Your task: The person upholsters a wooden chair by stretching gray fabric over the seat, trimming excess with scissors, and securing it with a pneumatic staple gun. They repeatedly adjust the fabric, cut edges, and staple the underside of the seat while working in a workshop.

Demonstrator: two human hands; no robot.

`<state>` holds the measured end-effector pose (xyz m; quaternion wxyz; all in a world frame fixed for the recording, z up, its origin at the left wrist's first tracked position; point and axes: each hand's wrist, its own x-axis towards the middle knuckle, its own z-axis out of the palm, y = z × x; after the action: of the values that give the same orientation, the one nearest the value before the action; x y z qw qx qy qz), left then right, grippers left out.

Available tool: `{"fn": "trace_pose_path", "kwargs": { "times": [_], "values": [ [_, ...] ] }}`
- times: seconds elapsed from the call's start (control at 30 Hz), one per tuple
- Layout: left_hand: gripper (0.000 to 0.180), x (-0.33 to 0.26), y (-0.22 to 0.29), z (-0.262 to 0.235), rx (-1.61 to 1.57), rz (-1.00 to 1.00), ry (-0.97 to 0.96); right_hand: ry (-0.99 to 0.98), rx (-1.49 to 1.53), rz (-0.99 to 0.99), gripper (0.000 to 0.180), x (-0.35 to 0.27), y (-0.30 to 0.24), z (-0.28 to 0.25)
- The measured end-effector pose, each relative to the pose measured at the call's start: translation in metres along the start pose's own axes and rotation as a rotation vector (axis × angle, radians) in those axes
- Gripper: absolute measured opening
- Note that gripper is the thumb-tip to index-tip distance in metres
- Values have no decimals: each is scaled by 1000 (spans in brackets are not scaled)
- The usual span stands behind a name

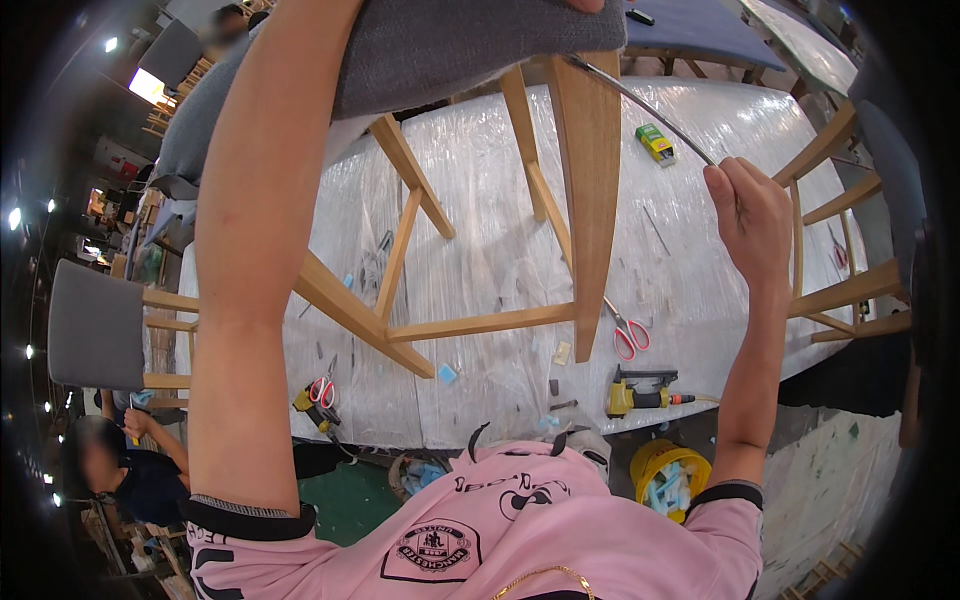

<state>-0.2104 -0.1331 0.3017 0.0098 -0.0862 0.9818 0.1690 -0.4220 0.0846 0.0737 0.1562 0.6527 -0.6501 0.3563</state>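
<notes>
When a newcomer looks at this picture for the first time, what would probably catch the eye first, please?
Probably the grey cushioned chair at the top centre, with its pale wooden legs spreading down the middle of the view. Next, the right hand, at right, grips a thin metal rod reaching the seat's lower edge by the nearest leg. Below, the table is wrapped in shiny clear film.
</notes>
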Motion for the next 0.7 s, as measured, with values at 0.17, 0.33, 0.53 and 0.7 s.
{"fn": "trace_pose_path", "kwargs": {
  "times": [0.17, 0.33, 0.53, 0.7],
  "values": [
    [55, 1, -2, 0, 29, -5, 14, 30, -56, 18, 45, 4, -3, 1],
    [59, -13, 28, -1, 4, -37, -32, 102, -132, 32, 47, 15, -7, 6],
    [64, 0, 14, 4, -1, -44, -79, 84, -25, 137, 47, 8, -16, 12],
    [61, 0, 7, -1, 104, 89, -46, 132, 108, 181, 45, -29, -21, 21]
  ]
}}
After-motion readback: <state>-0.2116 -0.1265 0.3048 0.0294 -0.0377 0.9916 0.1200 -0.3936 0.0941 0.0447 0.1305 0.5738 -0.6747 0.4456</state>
